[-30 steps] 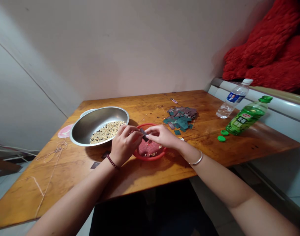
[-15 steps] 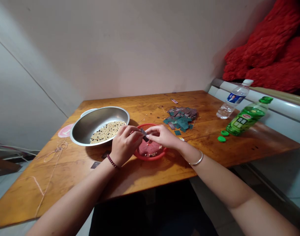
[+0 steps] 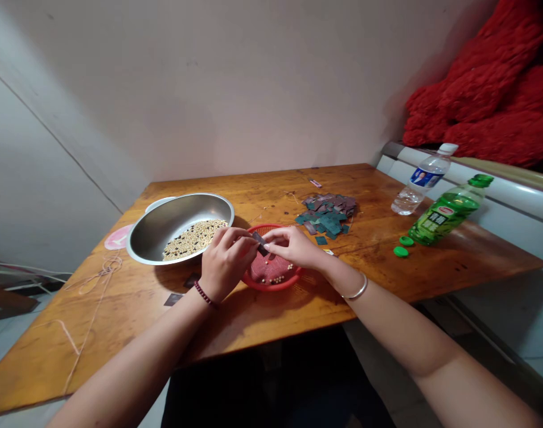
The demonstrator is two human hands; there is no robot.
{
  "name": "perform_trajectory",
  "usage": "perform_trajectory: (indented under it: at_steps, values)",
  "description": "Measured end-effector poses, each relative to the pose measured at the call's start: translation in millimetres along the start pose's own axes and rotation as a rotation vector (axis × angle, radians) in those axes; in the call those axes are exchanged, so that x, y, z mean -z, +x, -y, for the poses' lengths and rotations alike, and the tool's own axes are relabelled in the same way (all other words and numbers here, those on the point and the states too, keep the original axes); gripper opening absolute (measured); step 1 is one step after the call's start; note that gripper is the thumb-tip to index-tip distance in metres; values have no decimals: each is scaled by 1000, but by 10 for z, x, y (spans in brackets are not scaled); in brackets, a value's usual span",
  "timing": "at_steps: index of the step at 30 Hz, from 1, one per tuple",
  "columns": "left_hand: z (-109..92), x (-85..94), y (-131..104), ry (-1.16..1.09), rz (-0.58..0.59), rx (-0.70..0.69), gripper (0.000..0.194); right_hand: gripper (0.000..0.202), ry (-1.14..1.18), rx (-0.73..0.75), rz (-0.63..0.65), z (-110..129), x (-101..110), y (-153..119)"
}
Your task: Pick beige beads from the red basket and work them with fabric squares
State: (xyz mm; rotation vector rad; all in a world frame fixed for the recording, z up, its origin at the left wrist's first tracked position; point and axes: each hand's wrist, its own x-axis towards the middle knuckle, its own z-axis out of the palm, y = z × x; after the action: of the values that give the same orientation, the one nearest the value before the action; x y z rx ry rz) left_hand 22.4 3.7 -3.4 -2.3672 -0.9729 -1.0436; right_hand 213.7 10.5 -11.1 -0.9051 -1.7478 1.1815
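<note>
Over a red plastic basket (image 3: 271,288), my left hand (image 3: 227,258) and my right hand (image 3: 293,246) meet at the fingertips. Both are closed on a small dark square piece (image 3: 259,239), gripped from either side. Several pale beans (image 3: 278,279) lie on the basket's mesh bottom. Left of my left hand, a steel basin (image 3: 142,238) leans tilted toward me, with many pale and dark beans (image 3: 195,238) in it. A heap of dark green and brown square pieces (image 3: 327,214) lies beyond my right hand. Another dark square (image 3: 173,299) rests near my left wrist.
A water bottle (image 3: 416,184) and a green drink bottle (image 3: 452,211) stand at the right, with two green caps (image 3: 400,252) beside them. Tangled string (image 3: 104,270) trails over the left of the wooden table (image 3: 133,333). A wall rises behind.
My hands stay almost in the same place, with only a tiny shift of the fingers on the dark square piece. Nothing else has visibly moved.
</note>
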Motion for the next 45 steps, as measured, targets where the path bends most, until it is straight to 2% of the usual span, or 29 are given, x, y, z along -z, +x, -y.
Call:
perform_trajectory:
  at_steps: [17,29,45]
  values:
    - [-21,6,4,8,-2,10,6,23,0,-4,4,10,-5,2]
    - [45,-16,-2,-2,-50,45,6,23,-4,-13,18,11,4,-5]
    - [1,6,2,-41,37,-45,9,23,-14,-16,5,2,-2,1]
